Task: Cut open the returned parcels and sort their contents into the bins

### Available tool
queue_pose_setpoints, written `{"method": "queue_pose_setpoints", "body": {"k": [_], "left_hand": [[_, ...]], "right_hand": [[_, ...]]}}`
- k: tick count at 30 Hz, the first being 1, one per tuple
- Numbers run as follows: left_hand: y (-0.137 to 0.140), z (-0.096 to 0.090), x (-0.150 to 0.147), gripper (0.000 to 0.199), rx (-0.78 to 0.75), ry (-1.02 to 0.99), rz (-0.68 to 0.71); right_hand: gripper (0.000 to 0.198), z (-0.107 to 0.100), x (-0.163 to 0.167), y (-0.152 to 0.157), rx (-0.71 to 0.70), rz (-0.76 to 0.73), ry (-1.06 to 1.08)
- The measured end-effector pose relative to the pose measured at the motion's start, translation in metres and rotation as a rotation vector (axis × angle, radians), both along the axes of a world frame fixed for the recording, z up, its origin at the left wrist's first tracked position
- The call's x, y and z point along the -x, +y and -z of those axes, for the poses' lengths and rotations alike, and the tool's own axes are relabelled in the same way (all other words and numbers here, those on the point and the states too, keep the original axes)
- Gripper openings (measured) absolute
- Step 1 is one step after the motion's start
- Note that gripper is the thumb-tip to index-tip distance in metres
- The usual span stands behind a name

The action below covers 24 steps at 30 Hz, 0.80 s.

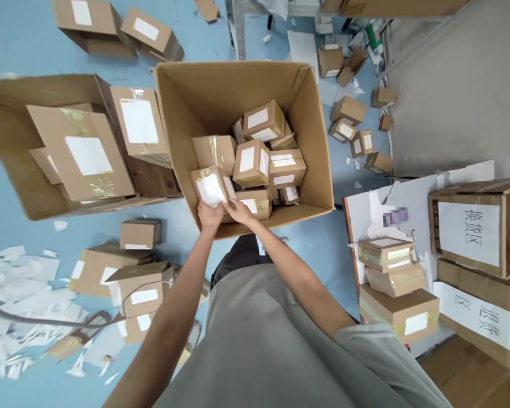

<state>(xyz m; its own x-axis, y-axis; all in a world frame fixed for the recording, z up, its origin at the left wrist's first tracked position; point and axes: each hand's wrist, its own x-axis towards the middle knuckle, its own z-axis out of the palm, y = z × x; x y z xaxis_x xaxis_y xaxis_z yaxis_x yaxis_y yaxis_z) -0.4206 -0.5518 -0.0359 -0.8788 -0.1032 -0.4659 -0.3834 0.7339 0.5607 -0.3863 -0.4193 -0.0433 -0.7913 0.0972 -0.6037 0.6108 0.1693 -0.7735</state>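
Observation:
A large open cardboard carton (246, 76) stands in front of me with several small taped boxes inside. At its near left corner lies a small cardboard box (198, 177) with white labels. My left hand (210, 216) grips this box by its near edge, thumb on the label. My right hand (239, 211) has its fingers closed at the box's near right corner. Right beside it is another labelled box (260, 205). A taped box (215, 153) sits just beyond the gripped one, and a further labelled box (250, 164) lies in the middle.
To the left stands another big carton (8, 113) holding a large labelled box (79, 153). Loose boxes (140, 294) and torn paper (21, 300) cover the floor at lower left. On the right, a table (365, 209) bears stacked boxes (399, 311) and cartons with handwritten signs (470, 232).

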Motion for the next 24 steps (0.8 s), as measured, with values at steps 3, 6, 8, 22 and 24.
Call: {"method": "queue_pose_setpoints", "body": {"k": [3,6,8,22,24], "left_hand": [[0.007,0.006,0.004,0.07,0.02,-0.073,-0.096],[0.01,0.003,0.01,0.052,0.01,-0.095,-0.124],[0.011,-0.006,0.008,0.04,0.004,-0.085,-0.108],[0.196,-0.154,-0.08,0.076,-0.537,0.436,0.523],[0.253,-0.162,-0.098,0.073,-0.578,0.414,0.717]], "right_hand": [[0.027,0.002,0.009,0.0,-0.083,-0.017,-0.102],[0.034,-0.004,0.015,0.013,-0.13,0.017,-0.135],[0.039,-0.013,0.017,0.024,-0.125,0.042,-0.133],[0.088,-0.171,-0.136,0.174,-0.145,0.857,0.433],[0.09,-0.183,-0.176,0.208,-0.204,1.029,0.471]]}}
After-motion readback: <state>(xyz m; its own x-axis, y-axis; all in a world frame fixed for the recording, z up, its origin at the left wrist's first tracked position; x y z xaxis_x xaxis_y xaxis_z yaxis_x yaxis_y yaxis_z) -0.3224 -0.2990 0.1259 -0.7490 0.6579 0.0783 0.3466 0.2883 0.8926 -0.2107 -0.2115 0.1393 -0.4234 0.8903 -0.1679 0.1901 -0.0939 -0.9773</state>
